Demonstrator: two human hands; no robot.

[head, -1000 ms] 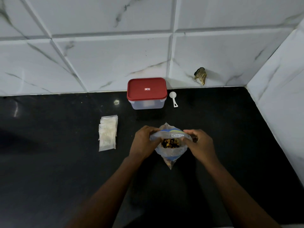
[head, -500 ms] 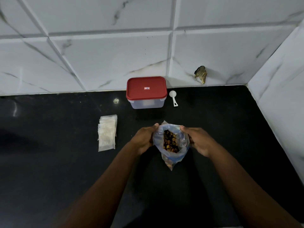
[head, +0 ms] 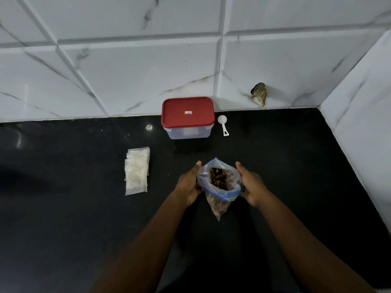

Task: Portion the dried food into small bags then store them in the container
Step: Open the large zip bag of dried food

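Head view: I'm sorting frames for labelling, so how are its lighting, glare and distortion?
In the head view the light is dim, so the black counter swallows detail; one small glare spot shows on it near the container; the wide-angle lens bows the tile joints; the bag and its dried food read clearly.

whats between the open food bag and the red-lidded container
Only bare black countertop between the food bag and the container, per the head view.

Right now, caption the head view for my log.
Left hand and right hand hold open the zip bag; container lidded, scoop beside it.
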